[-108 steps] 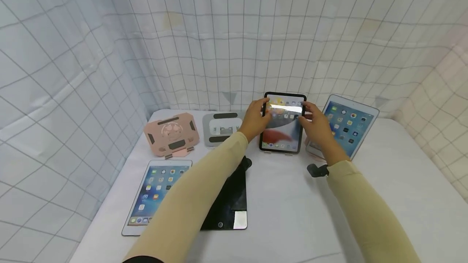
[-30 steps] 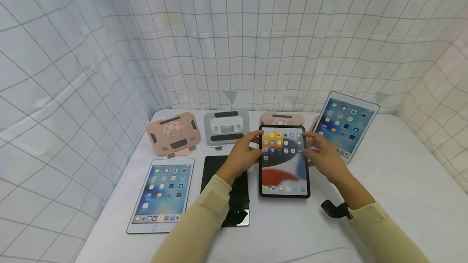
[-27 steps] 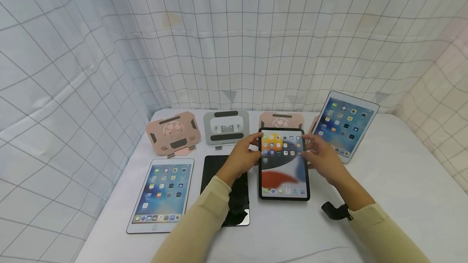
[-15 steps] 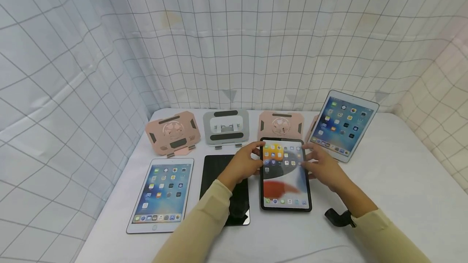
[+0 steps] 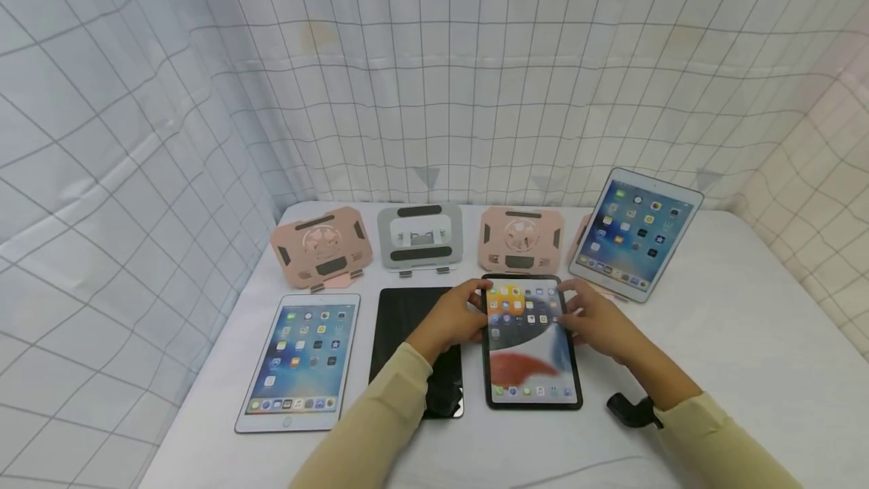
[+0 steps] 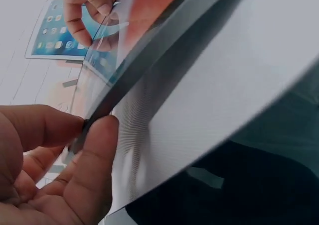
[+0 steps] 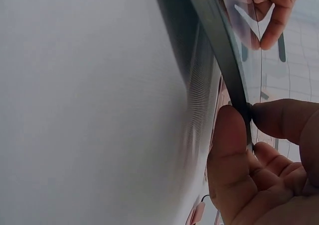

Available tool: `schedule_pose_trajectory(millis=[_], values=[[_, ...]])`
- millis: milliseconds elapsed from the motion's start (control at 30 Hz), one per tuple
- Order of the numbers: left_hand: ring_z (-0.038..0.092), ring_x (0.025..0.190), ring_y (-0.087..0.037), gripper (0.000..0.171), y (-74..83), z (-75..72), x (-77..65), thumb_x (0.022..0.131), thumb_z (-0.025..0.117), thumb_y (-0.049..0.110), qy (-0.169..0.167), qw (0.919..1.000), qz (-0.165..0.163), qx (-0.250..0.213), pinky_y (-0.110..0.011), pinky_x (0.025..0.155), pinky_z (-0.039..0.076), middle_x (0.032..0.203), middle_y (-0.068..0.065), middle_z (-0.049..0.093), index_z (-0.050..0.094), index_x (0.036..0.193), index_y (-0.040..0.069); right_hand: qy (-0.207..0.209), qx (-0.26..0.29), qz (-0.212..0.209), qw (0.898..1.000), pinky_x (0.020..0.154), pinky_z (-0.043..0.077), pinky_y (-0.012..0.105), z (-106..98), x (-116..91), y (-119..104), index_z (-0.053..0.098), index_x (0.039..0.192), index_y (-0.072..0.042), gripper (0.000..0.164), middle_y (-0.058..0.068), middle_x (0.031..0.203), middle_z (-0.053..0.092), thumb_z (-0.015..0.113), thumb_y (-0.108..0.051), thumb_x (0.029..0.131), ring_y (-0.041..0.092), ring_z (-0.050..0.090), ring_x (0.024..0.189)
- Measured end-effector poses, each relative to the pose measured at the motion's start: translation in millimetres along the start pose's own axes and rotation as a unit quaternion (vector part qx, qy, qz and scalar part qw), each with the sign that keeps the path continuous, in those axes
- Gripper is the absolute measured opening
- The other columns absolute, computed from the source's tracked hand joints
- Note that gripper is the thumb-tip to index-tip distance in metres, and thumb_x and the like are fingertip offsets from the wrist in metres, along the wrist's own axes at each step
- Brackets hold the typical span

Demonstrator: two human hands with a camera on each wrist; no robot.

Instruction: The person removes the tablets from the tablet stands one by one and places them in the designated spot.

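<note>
A black-framed tablet (image 5: 529,357) with a lit screen is held in front of me, level with the dark tablet on its left. My left hand (image 5: 453,317) pinches its left edge near the top. On the opposite edge my right hand (image 5: 596,323) pinches at about the same height. In the left wrist view, thumb and fingers (image 6: 102,140) squeeze the dark rim, with a shadow under the tablet's edge. The right wrist view shows the same grip by the other hand's fingers (image 7: 232,150), the white tabletop below. Right behind the tablet stands a pink stand (image 5: 520,236) bearing nothing.
On the left lie a white tablet (image 5: 302,361) and a dark-screened tablet (image 5: 400,319), the latter partly under my left arm. Behind them stand another pink stand (image 5: 322,244) and a grey stand (image 5: 421,236). A white tablet (image 5: 638,232) leans on a stand at right.
Both hands have taken the black-framed tablet off the middle pink stand and brought it towards me, tipping it flatter. The stand behind has come into view. Other tablets stay put.
</note>
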State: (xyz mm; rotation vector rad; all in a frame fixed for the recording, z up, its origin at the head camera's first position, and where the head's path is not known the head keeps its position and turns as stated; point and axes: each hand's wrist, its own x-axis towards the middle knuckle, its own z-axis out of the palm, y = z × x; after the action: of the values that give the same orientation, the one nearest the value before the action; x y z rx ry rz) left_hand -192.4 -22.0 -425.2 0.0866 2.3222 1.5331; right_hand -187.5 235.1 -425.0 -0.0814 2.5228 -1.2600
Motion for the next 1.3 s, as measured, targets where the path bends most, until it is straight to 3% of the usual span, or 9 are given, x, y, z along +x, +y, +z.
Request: schedule_pose_trajectory(millis=[200,433,533,633,733,967,1300], values=[[0.056,0.060,-0.019,0.057,-0.4,4.2,-1.7,0.085,0.065,-0.006,0.007,0.9986,0.003,0.052,-0.028,0.052,0.049,0.099,-0.008,0.055,0.056,0.138,0.013,-0.010,-0.059,0.018,0.998,0.066,0.054,0.034,3,-3,-2,0.041,0.143,-0.006,0.053,0.014,0.106,0.060,0.063,-0.012,0.095,0.021,0.061,0.077],[0.057,0.066,-0.018,0.058,3.0,7.3,-3.4,0.085,0.067,-0.003,0.016,0.9930,0.028,0.114,-0.029,0.055,0.050,0.095,-0.008,0.059,0.056,0.141,0.008,-0.009,-0.083,0.016,0.996,0.064,0.054,0.033,4,-2,-1,0.046,0.140,-0.007,0.049,0.012,0.103,0.060,0.064,-0.010,0.095,0.020,0.061,0.074],[0.062,0.088,-0.023,0.057,2.7,9.2,-3.1,0.086,0.066,-0.001,0.016,0.9865,0.038,0.158,-0.034,0.073,0.054,0.108,-0.013,0.064,0.056,0.141,0.006,-0.014,-0.097,0.016,0.995,0.064,0.053,0.033,5,-1,0,0.048,0.139,-0.006,0.048,0.011,0.101,0.060,0.064,-0.010,0.094,0.019,0.060,0.074],[0.058,0.108,-0.029,0.054,2.9,11.2,-3.4,0.086,0.067,0.000,0.012,0.9763,0.050,0.210,-0.042,0.093,0.049,0.124,-0.019,0.061,0.056,0.139,0.002,-0.016,-0.112,0.013,0.993,0.063,0.054,0.032,6,1,1,0.050,0.139,-0.005,0.048,0.010,0.099,0.060,0.065,-0.010,0.094,0.018,0.060,0.073],[0.055,0.112,-0.031,0.051,3.1,12.2,-3.7,0.087,0.067,0.002,0.009,0.9663,0.057,0.251,-0.044,0.100,0.045,0.126,-0.023,0.057,0.057,0.137,-0.001,-0.019,-0.122,0.011,0.992,0.063,0.055,0.032,8,2,1,0.052,0.138,-0.005,0.047,0.010,0.100,0.061,0.066,-0.010,0.093,0.018,0.061,0.074],[0.054,0.110,-0.030,0.053,6.0,10.0,-3.9,0.088,0.069,0.010,-0.018,0.9655,0.046,0.256,-0.044,0.097,0.046,0.128,-0.024,0.053,0.055,0.139,0.001,-0.020,-0.128,0.008,0.992,0.063,0.056,0.032,7,2,1,0.054,0.136,-0.005,0.045,0.011,0.101,0.062,0.066,-0.008,0.093,0.017,0.063,0.073],[0.053,0.103,-0.029,0.055,10.6,9.7,-7.9,0.093,0.063,0.024,0.000,0.9806,0.040,0.192,-0.046,0.091,0.047,0.129,-0.023,0.049,0.051,0.142,0.002,-0.024,-0.163,-0.042,0.985,0.067,0.053,0.034,-8,-6,2,0.051,0.141,-0.007,0.050,0.010,0.109,0.066,0.066,-0.020,0.095,0.018,0.061,0.078]])
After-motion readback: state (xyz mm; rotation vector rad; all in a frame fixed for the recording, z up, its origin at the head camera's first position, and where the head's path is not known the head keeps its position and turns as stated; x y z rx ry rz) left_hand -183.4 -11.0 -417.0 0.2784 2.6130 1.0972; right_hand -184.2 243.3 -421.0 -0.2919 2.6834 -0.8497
